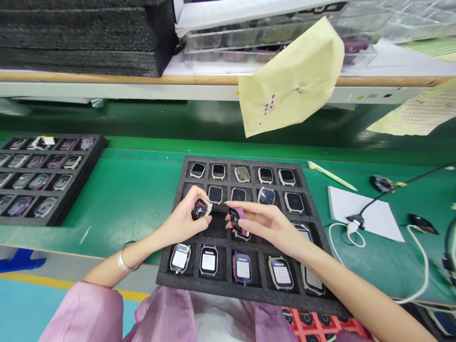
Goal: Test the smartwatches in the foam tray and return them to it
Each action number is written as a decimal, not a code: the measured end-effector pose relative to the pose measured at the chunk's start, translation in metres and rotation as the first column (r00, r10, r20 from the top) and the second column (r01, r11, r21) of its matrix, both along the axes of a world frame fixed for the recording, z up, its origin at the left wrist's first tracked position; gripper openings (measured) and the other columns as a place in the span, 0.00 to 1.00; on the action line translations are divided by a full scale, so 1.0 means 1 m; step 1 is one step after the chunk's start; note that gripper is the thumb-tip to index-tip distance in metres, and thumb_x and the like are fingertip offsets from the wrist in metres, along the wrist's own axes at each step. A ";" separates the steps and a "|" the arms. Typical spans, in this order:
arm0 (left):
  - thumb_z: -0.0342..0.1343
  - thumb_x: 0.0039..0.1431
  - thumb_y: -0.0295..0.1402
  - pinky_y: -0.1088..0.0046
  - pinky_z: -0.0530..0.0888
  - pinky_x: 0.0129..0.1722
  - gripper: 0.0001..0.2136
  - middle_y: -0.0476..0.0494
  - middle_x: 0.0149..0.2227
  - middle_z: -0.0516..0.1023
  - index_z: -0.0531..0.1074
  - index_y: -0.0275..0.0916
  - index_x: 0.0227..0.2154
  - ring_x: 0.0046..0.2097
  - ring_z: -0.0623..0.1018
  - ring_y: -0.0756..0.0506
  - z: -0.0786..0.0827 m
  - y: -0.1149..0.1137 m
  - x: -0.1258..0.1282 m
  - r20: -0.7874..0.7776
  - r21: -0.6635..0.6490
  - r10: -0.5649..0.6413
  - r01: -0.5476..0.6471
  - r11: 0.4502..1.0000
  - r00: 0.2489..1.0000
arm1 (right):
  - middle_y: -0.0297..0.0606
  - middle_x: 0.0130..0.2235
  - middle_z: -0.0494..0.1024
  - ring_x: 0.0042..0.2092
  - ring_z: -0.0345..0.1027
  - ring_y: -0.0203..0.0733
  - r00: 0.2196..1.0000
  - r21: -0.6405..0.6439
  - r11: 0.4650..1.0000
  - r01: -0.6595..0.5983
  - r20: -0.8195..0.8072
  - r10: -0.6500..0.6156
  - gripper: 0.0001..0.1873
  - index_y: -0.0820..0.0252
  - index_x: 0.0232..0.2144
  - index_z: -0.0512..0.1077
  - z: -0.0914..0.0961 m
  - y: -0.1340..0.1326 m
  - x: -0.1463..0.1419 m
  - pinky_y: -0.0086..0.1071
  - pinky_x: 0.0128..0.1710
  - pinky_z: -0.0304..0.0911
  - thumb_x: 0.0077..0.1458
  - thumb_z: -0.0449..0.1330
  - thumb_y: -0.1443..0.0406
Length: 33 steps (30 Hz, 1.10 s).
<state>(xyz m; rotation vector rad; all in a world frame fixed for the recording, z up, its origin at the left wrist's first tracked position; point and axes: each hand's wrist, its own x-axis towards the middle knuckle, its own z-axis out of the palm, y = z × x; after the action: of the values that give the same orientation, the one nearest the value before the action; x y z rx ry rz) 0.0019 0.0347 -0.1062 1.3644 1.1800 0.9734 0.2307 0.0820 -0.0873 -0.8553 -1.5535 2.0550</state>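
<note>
My left hand (187,214) is closed around a light-cased smartwatch (200,209) whose dark screen is lit. Between the thumb and fingers of my right hand (265,221) is a purple smartwatch (235,219), tilted, its screen also lit. Both hands are over a black foam tray (223,164) divided into compartments with watches in them. The front row includes a purple-cased watch (242,267) and several light-cased ones, their screens showing white grids. Watches in the back rows have dark screens. My right hand and forearm hide some of the middle compartments.
Another foam tray (67,199) of watches lies at the left. A green pen (331,175), white paper (363,213) and white cable (425,266) are on the right. Above, a shelf edge (210,85) carries stacked black foam (81,38); a yellow paper (292,80) hangs down. Below is a red tray (299,327).
</note>
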 end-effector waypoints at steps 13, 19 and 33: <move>0.53 0.51 0.20 0.76 0.61 0.28 0.14 0.54 0.32 0.61 0.58 0.42 0.36 0.27 0.63 0.53 -0.003 0.000 -0.001 0.030 0.014 -0.007 0.006 1.000 1.000 | 0.39 0.42 0.78 0.44 0.75 0.45 1.000 0.023 1.000 -0.006 0.030 0.005 0.22 0.56 0.53 0.72 0.003 -0.001 0.001 0.35 0.41 0.71 0.56 0.64 0.61; 0.54 0.51 0.20 0.76 0.62 0.30 0.15 0.54 0.30 0.61 0.57 0.42 0.37 0.29 0.63 0.52 0.000 0.000 0.000 0.051 0.061 0.032 -0.035 0.998 0.998 | 0.40 0.42 0.79 0.43 0.75 0.45 1.000 0.018 1.000 -0.005 0.007 0.004 0.22 0.57 0.53 0.72 0.005 -0.001 0.003 0.34 0.40 0.71 0.56 0.65 0.61; 0.55 0.51 0.23 0.76 0.63 0.31 0.13 0.53 0.31 0.62 0.58 0.41 0.36 0.29 0.65 0.52 -0.003 0.002 0.000 0.007 0.085 0.082 -0.082 0.993 0.997 | 0.41 0.41 0.80 0.44 0.75 0.46 1.000 0.047 0.999 0.003 0.031 -0.004 0.22 0.59 0.52 0.72 0.006 0.000 0.002 0.36 0.43 0.71 0.56 0.64 0.60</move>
<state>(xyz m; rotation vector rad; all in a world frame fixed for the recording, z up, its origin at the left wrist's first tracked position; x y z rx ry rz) 0.0020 0.0364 -0.1088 1.3901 1.2117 1.0947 0.2331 0.0820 -0.0816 -0.8761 -1.6092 2.0035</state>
